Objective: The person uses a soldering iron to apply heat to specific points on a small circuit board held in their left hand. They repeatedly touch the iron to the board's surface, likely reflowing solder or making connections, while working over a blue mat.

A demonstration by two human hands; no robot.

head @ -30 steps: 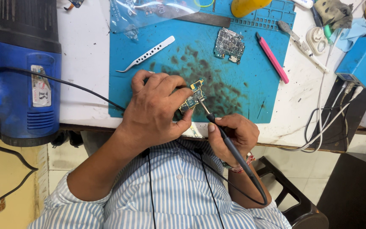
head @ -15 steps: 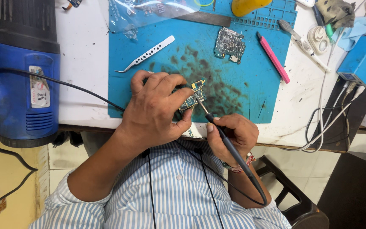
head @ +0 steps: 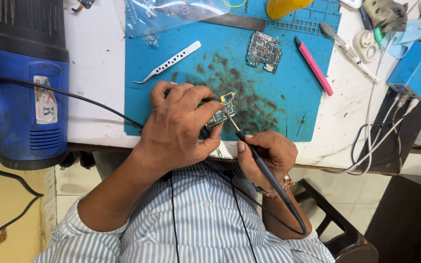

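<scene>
There is one view only, from a camera on the person's head, looking almost straight down and close in. Nearest the lens is the striped shirt [head: 205,219]; beyond it the white bench [head: 98,73] with its blue mat [head: 278,97] runs to the far edge, cropped on the left and right.

two circuit boards [head: 223,110], one tweezers [head: 169,63]

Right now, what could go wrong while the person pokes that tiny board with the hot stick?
The soldering iron tip touches the small circuit board right beside the left hand fingers, so they might get burned. The right hand could slip and damage the board. The iron's cord lies across the striped shirt and might snag.
</scene>
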